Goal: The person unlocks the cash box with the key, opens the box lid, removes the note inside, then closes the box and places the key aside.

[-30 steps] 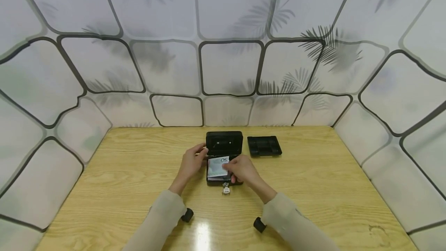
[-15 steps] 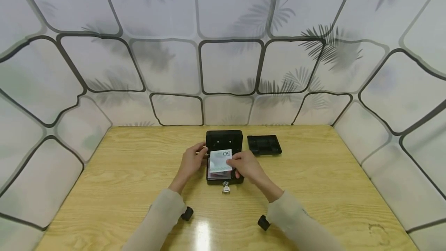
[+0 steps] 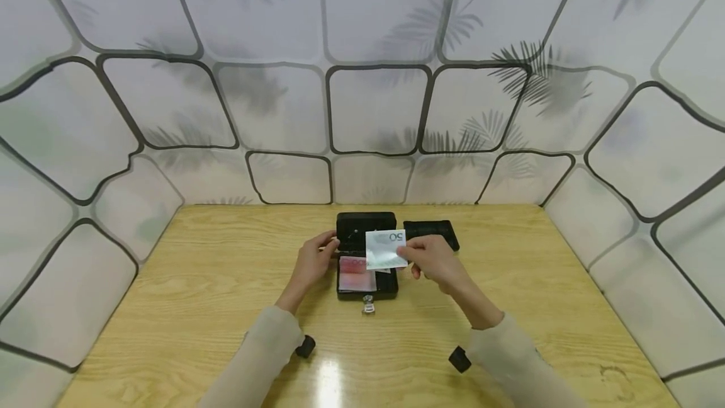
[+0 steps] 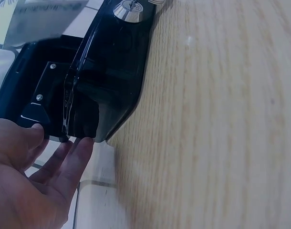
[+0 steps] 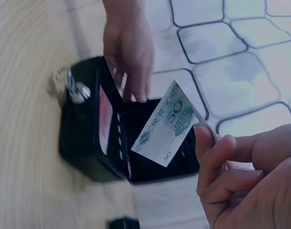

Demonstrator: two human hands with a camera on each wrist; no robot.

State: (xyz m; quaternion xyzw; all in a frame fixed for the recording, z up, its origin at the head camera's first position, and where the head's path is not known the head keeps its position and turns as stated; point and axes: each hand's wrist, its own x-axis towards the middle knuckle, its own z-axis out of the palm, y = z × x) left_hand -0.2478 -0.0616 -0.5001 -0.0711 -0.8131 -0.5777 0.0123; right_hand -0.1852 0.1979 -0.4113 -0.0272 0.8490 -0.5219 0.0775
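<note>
A small black cash box (image 3: 367, 287) stands in the middle of the wooden table (image 3: 198, 282) with its lid (image 3: 352, 230) raised. Red banknotes (image 3: 355, 272) lie inside it, and a key (image 3: 368, 305) sticks out of the front lock. My right hand (image 3: 405, 252) pinches a pale banknote marked 50 (image 3: 385, 249) above the box's right side. In the right wrist view the banknote (image 5: 168, 125) hangs from my fingers (image 5: 212, 152) over the open box (image 5: 83, 148). My left hand (image 3: 330, 246) rests with straight fingers (image 4: 71, 160) against the box's left rear corner (image 4: 100, 109).
A black insert tray (image 3: 433, 229) lies on the table just right of the box, partly behind my right hand. Patterned white panels wall in the table at the back and on both sides. Bare wood stretches left, right and in front of the box.
My right hand has lifted the 50 banknote out of the box and carried it up and to the right, uncovering the red notes. The left hand has stayed at the box.
</note>
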